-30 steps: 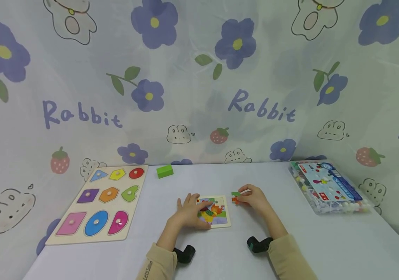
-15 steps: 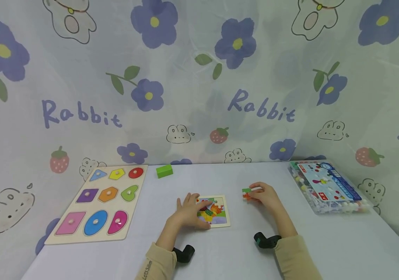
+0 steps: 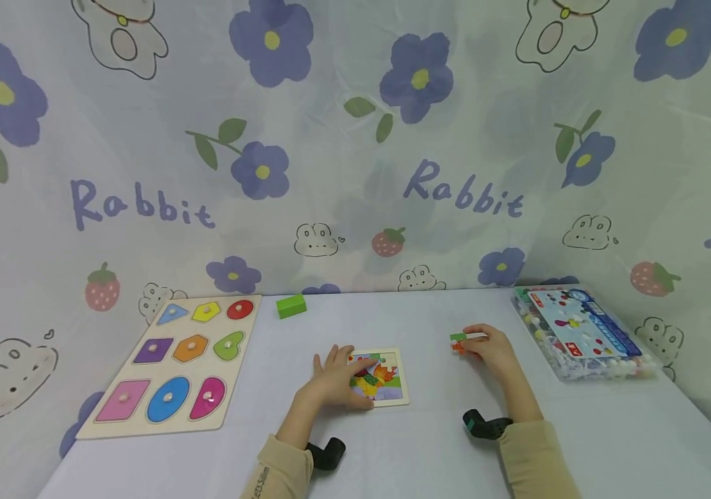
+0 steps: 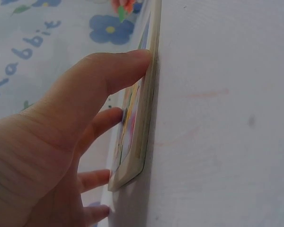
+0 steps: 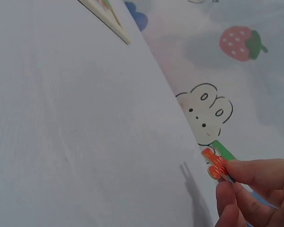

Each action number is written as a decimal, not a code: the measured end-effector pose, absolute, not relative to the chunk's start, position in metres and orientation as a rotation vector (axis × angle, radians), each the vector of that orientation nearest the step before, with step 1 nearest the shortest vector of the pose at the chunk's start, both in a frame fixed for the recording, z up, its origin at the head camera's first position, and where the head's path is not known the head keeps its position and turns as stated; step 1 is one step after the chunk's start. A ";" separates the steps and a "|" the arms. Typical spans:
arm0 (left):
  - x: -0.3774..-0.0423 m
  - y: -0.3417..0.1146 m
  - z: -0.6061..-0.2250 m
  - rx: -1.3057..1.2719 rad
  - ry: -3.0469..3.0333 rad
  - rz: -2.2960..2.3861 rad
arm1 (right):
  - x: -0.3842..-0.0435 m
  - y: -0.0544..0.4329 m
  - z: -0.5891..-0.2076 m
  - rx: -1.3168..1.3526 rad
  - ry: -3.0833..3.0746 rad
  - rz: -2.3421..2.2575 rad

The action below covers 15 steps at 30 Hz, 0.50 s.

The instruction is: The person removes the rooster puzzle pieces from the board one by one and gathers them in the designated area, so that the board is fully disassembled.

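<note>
A small picture puzzle in a pale wooden frame [image 3: 402,378] lies flat on the white table, showing a bright orange, yellow and purple scene. My left hand [image 3: 335,383] rests on its left part, fingers spread and the thumb touching the near edge. In the left wrist view the thumb presses on the frame [image 4: 144,123], while other fingertips touch its far side. To the right of the puzzle, my right hand [image 3: 493,350] pinches an orange and green puzzle piece [image 5: 215,163] between thumb and fingers, above the table. Part of the picture is hidden under the left hand.
A wooden shape board [image 3: 211,378] with knobbed shapes lies at the left. One green block [image 3: 291,306] sits at the back. On the right is a clear plastic box [image 3: 570,333] of small colourful parts. Behind the table hangs a flowered cloth [image 3: 337,173].
My right hand has moved to the right, away from the framed puzzle, carrying the puzzle piece. The left hand has stayed on the puzzle.
</note>
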<state>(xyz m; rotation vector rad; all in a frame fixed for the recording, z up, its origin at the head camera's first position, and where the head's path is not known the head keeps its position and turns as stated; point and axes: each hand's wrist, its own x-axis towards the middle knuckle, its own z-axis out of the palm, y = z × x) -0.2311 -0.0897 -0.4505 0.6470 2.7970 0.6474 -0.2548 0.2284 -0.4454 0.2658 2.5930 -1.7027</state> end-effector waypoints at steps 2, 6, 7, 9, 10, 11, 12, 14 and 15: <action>-0.231 -0.090 -0.450 0.646 2.794 0.649 | -0.254 0.232 -0.445 0.289 2.622 -1.674; -0.230 -0.090 -0.449 0.647 2.792 0.646 | -0.253 0.238 -0.444 0.318 2.660 -1.625; -0.230 -0.090 -0.449 0.647 2.792 0.647 | -0.253 0.240 -0.444 0.326 2.665 -1.617; -0.230 -0.090 -0.449 0.649 2.792 0.648 | -0.252 0.244 -0.444 0.331 2.679 -1.601; -0.230 -0.090 -0.448 0.650 2.792 0.647 | -0.252 0.246 -0.444 0.339 2.683 -1.597; -0.230 -0.090 -0.448 0.651 2.791 0.648 | -0.252 0.247 -0.443 0.351 2.686 -1.595; -0.230 -0.090 -0.448 0.652 2.789 0.650 | -0.251 0.249 -0.443 0.359 2.693 -1.590; -0.230 -0.090 -0.447 0.654 2.788 0.651 | -0.250 0.252 -0.443 0.375 2.707 -1.581; -0.230 -0.090 -0.447 0.654 2.787 0.650 | -0.250 0.254 -0.443 0.386 2.711 -1.578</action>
